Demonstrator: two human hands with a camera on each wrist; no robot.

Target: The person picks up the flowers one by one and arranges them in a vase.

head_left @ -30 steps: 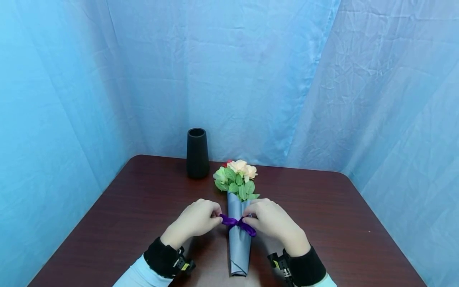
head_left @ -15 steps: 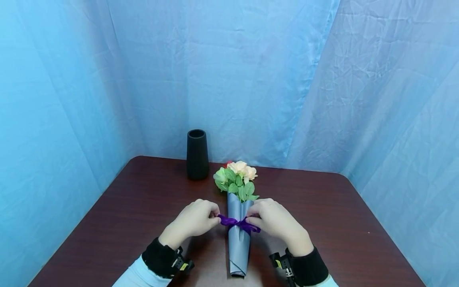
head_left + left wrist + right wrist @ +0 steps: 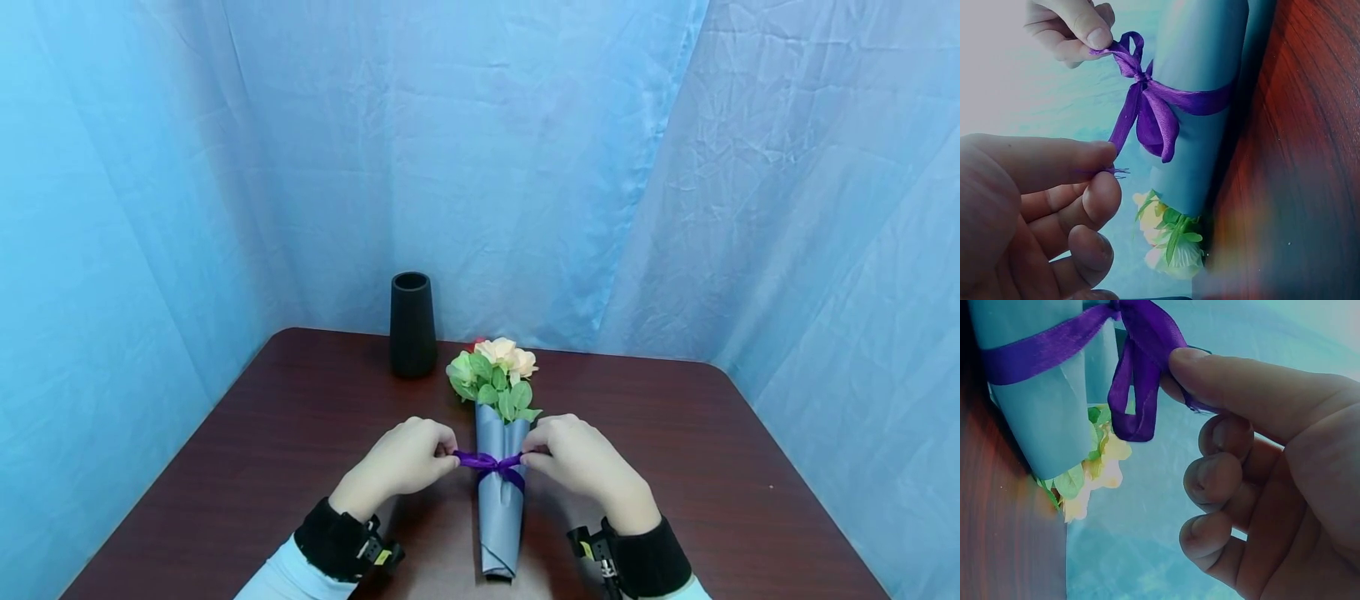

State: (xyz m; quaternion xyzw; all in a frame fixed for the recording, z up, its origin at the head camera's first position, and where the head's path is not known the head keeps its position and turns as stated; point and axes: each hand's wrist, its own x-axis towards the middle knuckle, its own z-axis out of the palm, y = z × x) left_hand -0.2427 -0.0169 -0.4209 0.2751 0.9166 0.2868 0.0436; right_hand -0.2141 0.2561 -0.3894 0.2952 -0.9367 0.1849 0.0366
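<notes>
A bouquet wrapped in blue-grey paper (image 3: pixel 499 525) lies in the middle of the table, its flowers (image 3: pixel 507 355) towards the back. Around its middle runs a purple ribbon (image 3: pixel 498 468), knotted in front with bow loops beside the knot (image 3: pixel 1142 77). My left hand (image 3: pixel 408 457) pinches one ribbon end between thumb and index finger, and frayed threads stick out past the fingertips (image 3: pixel 1102 195). On the other side my right hand (image 3: pixel 581 460) pinches the opposite end, a loop (image 3: pixel 1135 419) hanging beside its thumb. Between both hands the ribbon is stretched nearly straight across the paper.
A tall black vase (image 3: pixel 412 329) stands upright at the back of the dark wood table (image 3: pixel 660 433), left of the flowers. Blue cloth (image 3: pixel 495 167) hangs behind the table and on both sides.
My right hand has moved a little to the right, and the ribbon part that drooped below it is drawn straighter. My left hand has shifted slightly left, still pinching its end.
</notes>
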